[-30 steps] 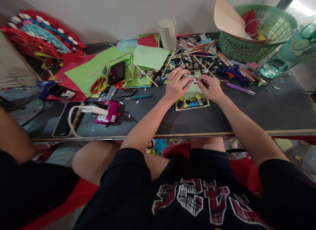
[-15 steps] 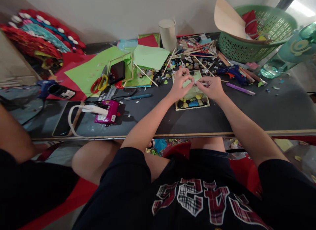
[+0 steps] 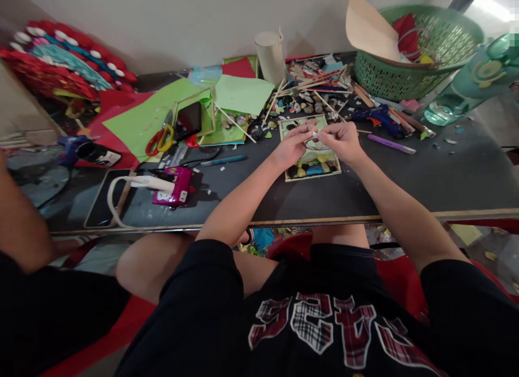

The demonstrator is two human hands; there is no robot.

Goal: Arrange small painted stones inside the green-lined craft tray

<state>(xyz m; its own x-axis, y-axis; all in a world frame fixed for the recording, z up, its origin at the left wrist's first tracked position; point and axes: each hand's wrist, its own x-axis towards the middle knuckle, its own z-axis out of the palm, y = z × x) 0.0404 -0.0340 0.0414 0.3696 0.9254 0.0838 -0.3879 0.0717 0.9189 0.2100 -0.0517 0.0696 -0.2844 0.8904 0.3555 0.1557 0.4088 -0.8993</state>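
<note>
A small wood-framed panel (image 3: 290, 176) with green backing lies flat on the dark table, a row of coloured pebbles (image 3: 313, 170) along its near edge. Both hands hover just over its middle. My left hand (image 3: 291, 146) is pinched on one end of a small white piece (image 3: 315, 135). My right hand (image 3: 341, 141) pinches the other side, fingers curled. The fingertips of both hands meet over the panel. What the white piece is I cannot make out.
Behind the panel lie loose pebbles and wooden sticks (image 3: 314, 99), a blue glue gun (image 3: 375, 116), a paper roll (image 3: 270, 56) and a green basket (image 3: 409, 66). At left sit green paper (image 3: 156, 115), red scissors (image 3: 159, 140), a phone (image 3: 189, 118) and a pink device (image 3: 174, 186). Another person's arm (image 3: 18, 226) is at far left.
The hands drew closer together and slightly toward me over the panel. The left hand's fingers, spread half a second ago, are now pinched on the white piece.
</note>
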